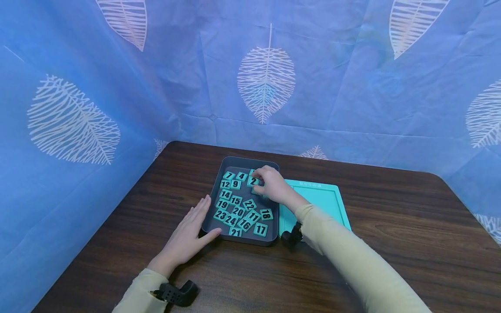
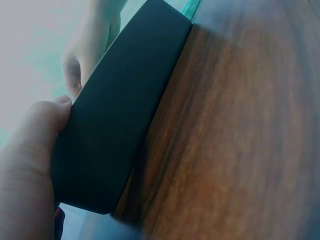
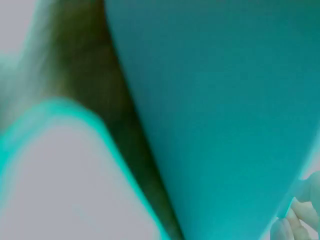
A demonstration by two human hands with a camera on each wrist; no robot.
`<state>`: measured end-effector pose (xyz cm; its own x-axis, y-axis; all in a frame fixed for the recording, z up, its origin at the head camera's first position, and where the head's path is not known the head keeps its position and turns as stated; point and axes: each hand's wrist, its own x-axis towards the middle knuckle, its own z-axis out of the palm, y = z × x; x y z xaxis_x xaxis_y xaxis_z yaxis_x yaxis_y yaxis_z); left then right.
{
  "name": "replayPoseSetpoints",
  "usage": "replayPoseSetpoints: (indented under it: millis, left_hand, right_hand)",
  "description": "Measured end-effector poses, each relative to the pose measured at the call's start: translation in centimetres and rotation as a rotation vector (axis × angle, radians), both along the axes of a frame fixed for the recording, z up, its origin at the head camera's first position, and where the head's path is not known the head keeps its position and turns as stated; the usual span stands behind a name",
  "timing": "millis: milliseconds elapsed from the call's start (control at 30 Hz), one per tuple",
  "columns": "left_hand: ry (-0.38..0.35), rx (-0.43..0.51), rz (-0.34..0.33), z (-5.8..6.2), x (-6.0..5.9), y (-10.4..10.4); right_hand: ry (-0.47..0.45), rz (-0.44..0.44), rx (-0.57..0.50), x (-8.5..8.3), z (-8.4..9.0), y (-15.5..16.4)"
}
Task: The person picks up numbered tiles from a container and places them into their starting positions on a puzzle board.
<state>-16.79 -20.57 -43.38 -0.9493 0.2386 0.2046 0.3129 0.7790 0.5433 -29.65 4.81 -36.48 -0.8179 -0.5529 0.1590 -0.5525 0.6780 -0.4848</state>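
Observation:
A dark shallow tray (image 1: pixel 274 226) holds several teal tiles with black numbers. My right hand (image 1: pixel 274 184) reaches over the tray's right wall. Its thumb and curled fingers are at the tile numbered 2 (image 1: pixel 253 181), in the upper right of the tray, and partly cover the tiles around it. In the right wrist view, the fingertips (image 3: pixel 297 220) pinch a thin teal edge, blurred. My left hand (image 1: pixel 188 237) lies along the tray's lower left corner with its fingers straight. In the left wrist view, its thumb (image 2: pixel 42 117) touches the dark tray wall (image 2: pixel 120 110).
A teal board (image 1: pixel 322 198) with a raised rim lies against the tray's right side, partly under my right forearm. Both lie on a dark wooden table (image 1: pixel 403 217). Blue cloth with white leaf prints (image 1: pixel 266 82) hangs behind the table.

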Motion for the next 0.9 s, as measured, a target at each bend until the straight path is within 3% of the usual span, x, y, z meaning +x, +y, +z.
replayPoseSetpoints:
  millis: [267, 600, 900]
  left_hand:
    - [-0.004, 0.001, 0.005, -0.1, 0.1, 0.0]
    - [-0.011, 0.001, 0.013, -0.1, 0.1, 0.0]
    - [-0.012, 0.006, 0.009, -0.1, 0.1, 0.1]
  right_hand:
    - [0.033, -0.037, 0.011, -0.6, 0.7, 4.2]
    - [0.049, -0.06, 0.099, -1.1, -0.5, 9.1]
    - [0.043, -0.076, 0.138, -1.3, -1.0, 11.6]
